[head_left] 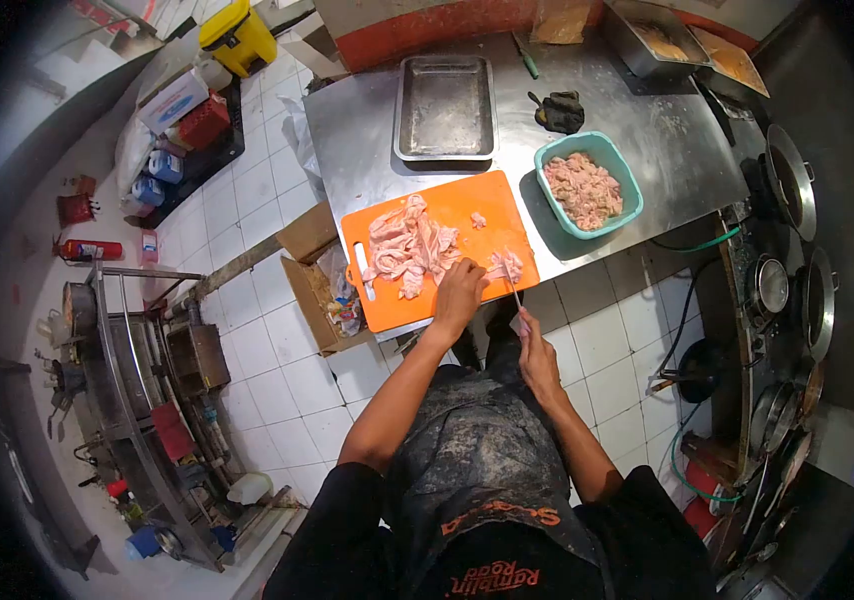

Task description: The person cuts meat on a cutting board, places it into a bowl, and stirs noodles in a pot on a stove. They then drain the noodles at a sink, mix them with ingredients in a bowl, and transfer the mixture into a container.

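Observation:
An orange cutting board (387, 300) lies on a steel table (647, 150) with a pile of raw pale pink meat strips (409, 245) on it. My left hand (459, 293) presses down on meat at the board's near edge. My right hand (535, 350) grips a knife (511, 290) whose blade points up to a small cut piece of meat (507, 262). A teal tub (587, 185) holding cut meat stands to the right of the board.
An empty steel tray (445, 107) sits behind the board, a dark cloth (559, 110) beside it, more trays at the back right. A cardboard box (322, 285) stands on the tiled floor at left. Pots and pans (792, 290) line the right side. Metal racks (137, 380) stand far left.

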Available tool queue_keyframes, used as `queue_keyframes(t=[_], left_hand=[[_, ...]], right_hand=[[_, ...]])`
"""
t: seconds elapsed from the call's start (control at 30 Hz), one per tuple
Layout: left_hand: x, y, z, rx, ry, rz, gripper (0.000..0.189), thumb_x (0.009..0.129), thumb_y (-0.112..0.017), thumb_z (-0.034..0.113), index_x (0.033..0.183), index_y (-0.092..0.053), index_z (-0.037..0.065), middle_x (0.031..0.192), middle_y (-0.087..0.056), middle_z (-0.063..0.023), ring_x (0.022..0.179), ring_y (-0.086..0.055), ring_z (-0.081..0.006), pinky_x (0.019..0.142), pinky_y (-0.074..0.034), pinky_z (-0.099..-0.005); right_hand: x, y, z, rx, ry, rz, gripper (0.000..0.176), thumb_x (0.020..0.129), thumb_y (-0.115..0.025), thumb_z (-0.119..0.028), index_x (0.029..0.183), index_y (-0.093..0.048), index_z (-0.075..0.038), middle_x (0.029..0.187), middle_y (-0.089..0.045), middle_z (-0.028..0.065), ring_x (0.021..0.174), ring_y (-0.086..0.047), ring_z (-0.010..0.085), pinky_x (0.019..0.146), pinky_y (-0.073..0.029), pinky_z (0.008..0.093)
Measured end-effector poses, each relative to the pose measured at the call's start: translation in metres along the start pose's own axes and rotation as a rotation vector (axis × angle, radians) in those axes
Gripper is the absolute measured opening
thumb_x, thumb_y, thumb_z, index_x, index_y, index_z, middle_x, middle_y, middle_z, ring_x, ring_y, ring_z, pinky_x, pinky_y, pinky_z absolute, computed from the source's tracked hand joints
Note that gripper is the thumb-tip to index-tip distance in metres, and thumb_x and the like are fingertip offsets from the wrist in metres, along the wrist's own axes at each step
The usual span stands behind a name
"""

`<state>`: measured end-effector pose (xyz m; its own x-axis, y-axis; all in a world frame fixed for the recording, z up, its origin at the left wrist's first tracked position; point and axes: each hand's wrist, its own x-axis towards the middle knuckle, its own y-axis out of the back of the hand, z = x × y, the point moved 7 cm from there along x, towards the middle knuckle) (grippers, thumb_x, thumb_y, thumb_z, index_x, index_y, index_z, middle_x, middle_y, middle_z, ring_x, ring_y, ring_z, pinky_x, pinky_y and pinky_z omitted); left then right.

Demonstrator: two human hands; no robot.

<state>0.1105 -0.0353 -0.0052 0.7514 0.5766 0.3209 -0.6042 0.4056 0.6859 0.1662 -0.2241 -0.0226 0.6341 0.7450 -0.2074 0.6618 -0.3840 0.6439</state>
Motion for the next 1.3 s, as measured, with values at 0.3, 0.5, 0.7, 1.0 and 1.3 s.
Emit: queue_keyframes(t=[0.3,0.5,0.7,1.0,1.3], left_hand=[[0.033,0.037,-0.020,-0.285,0.251,0.225,0.022,0.086,-0.055,-0.005,0.105,-0.064,0.000,0.107,-0.064,-0.0181,0.095,-0.064,-0.0335,0.080,-0.052,-0.0378],[0.078,-0.011,-0.015,0.196,-0.186,-0.166,0.029,0.082,-0.054,-0.005,0.110,-0.062,0.000,0.121,-0.059,-0.0173,0.109,-0.056,-0.0346,0.089,-0.047,-0.0420],[0.063,-0.002,-0.020,0.052,0.011,-0.330,0.017,0.081,-0.059,-0.001,0.096,-0.065,-0.001,0.108,-0.064,-0.0160,0.100,-0.059,-0.0337,0.083,-0.048,-0.0413],[-0.003,0.033,-0.021,-0.213,0.046,-0.046,0.019,0.081,-0.064,0.000,0.100,-0.066,0.001,0.118,-0.065,-0.0118,0.110,-0.061,-0.0318,0.090,-0.051,-0.0385],[-0.020,0.052,-0.031,0.135,0.051,-0.100,0.017,0.081,-0.065,0.008,0.097,-0.065,0.002,0.099,-0.061,-0.0126,0.091,-0.061,-0.0324,0.077,-0.050,-0.0433]], right_hand=[[0.006,-0.018,-0.006,0.070,0.038,-0.160,0.037,0.103,-0.040,-0.015,0.141,-0.040,-0.013,0.117,-0.063,0.0250,0.105,-0.064,0.0399,0.084,-0.052,0.0442],[0.006,0.002,-0.015,0.072,-0.014,-0.085,0.037,0.103,-0.041,-0.016,0.140,-0.041,-0.013,0.114,-0.063,0.0270,0.102,-0.064,0.0411,0.082,-0.052,0.0447],[0.002,0.011,-0.004,0.161,-0.015,-0.037,0.039,0.104,-0.039,-0.021,0.143,-0.038,-0.016,0.119,-0.061,0.0260,0.104,-0.062,0.0444,0.083,-0.051,0.0486],[0.004,0.006,-0.017,0.193,0.060,0.001,0.037,0.104,-0.038,-0.020,0.140,-0.040,-0.015,0.125,-0.059,0.0244,0.110,-0.059,0.0445,0.089,-0.050,0.0480],[0.012,0.000,-0.017,0.144,-0.046,-0.012,0.038,0.104,-0.038,-0.021,0.141,-0.038,-0.014,0.127,-0.059,0.0219,0.108,-0.060,0.0439,0.088,-0.050,0.0499]])
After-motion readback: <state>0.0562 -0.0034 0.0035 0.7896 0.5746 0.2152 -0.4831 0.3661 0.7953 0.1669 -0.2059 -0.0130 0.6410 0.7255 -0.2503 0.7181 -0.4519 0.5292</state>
